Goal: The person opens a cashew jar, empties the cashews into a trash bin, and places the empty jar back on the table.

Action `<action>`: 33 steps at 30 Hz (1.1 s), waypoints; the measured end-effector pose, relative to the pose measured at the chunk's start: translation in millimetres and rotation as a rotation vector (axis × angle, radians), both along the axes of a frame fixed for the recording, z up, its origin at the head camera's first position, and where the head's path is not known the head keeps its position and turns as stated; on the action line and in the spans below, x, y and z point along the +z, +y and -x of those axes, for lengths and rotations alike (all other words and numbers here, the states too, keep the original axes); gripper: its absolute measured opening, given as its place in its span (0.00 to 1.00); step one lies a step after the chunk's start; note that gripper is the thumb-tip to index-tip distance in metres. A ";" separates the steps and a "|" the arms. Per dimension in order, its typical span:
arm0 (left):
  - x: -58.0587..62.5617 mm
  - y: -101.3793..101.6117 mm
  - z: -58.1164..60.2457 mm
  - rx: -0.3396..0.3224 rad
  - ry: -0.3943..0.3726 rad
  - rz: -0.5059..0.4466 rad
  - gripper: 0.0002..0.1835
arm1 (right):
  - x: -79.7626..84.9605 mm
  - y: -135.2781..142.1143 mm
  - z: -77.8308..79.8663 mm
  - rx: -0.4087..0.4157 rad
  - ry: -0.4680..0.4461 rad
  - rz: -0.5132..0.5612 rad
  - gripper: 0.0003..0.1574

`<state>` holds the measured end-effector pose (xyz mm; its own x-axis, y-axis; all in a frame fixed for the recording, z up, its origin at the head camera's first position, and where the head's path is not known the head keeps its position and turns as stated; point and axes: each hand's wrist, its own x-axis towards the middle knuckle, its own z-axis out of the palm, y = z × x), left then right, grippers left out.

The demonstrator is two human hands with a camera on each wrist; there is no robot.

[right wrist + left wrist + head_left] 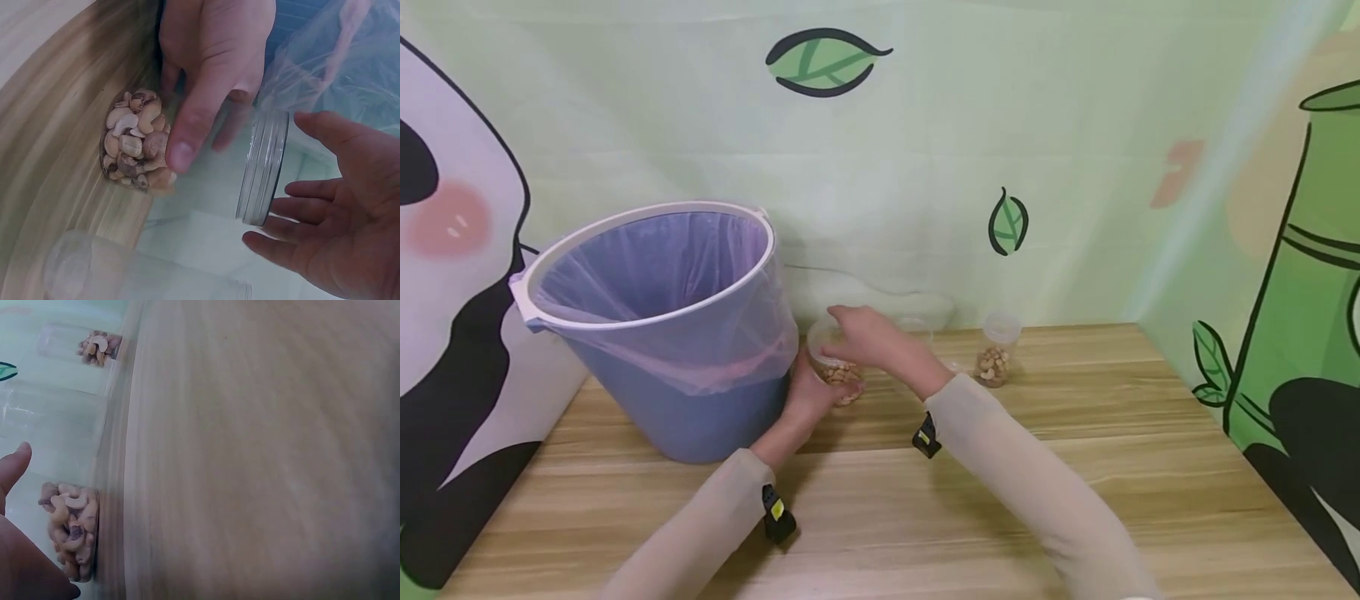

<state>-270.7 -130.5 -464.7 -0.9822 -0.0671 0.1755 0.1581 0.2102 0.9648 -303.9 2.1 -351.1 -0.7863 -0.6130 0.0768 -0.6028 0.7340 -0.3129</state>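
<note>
A clear plastic jar point(841, 375) with cashews in its lower part stands on the table beside the bin. My left hand point(811, 393) grips it low around the side, the thumb point(183, 153) lying across the wall over the nuts. Above the jar is my right hand point(871, 337). In the right wrist view its fingers point(306, 209) are spread and only slightly bent, with the tips right at the ridged, clear top point(265, 169) of the jar. In the left wrist view the cashews point(74, 528) show through the jar wall near part of a hand.
Left of the jar stands a blue bin point(722, 417) lined with a translucent bag. A clear jar point(53, 422) with no nuts visible is just to the right. Further right is a smaller jar point(996, 358) of cashews. A printed cloth point(910, 208) hangs behind the wooden table point(880, 517).
</note>
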 end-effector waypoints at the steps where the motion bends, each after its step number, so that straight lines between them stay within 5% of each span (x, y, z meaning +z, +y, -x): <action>1: -0.7 0.3 1.2 -0.001 -0.001 -0.007 0.56 | 0.2 -2.5 0.9 -0.014 -0.008 0.001 0.42; 14: -6.2 11.3 7.9 0.081 0.100 -0.054 0.45 | 1.8 -34.5 -7.7 -0.222 0.069 -0.187 0.38; 25: -2.2 11.0 13.4 0.105 -0.015 0.069 0.40 | -4.0 -33.0 0.8 -0.256 0.124 -0.181 0.37; 33: -9.7 13.3 14.5 0.112 0.003 0.008 0.42 | -11.5 -28.4 3.2 -0.253 0.160 -0.163 0.34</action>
<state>-285.2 -117.2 -474.4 -0.9682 -0.1748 0.1789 0.1357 0.2340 0.9627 -307.1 -26.3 -362.6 -0.9012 -0.4140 0.1285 -0.4267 0.8994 -0.0949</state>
